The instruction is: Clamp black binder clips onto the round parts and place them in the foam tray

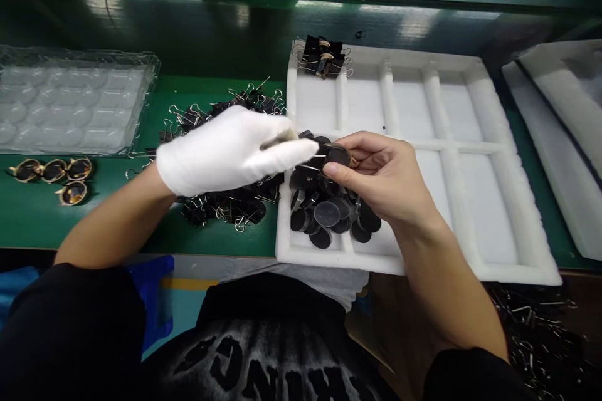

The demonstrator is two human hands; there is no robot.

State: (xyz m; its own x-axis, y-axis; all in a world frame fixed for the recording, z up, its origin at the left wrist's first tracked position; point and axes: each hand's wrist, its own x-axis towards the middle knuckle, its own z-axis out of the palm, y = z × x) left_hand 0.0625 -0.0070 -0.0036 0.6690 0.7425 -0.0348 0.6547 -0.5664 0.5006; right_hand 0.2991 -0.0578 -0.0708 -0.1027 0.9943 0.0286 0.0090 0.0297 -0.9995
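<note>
My left hand (235, 150), in a white glove, is closed with thumb and fingers pressed together at the wire handles of a black binder clip (318, 161). My bare right hand (383, 172) pinches a round dark disc (339, 155) between thumb and fingers, right beside that clip. Whether the clip's jaws are on the disc cannot be made out. Beneath both hands, a heap of round dark discs (327, 213) lies in the near left compartments of a white foam tray (418, 145). Left of the tray, partly behind my left arm, is a pile of black binder clips (226, 207).
Several round tortoiseshell pieces with gold edges (54, 170) lie at the left, near a clear plastic tray (70, 106). More clips (324, 56) are clustered on the foam tray's far left corner. White foam pieces (559, 113) stand at right; clips (540, 338) lie lower right.
</note>
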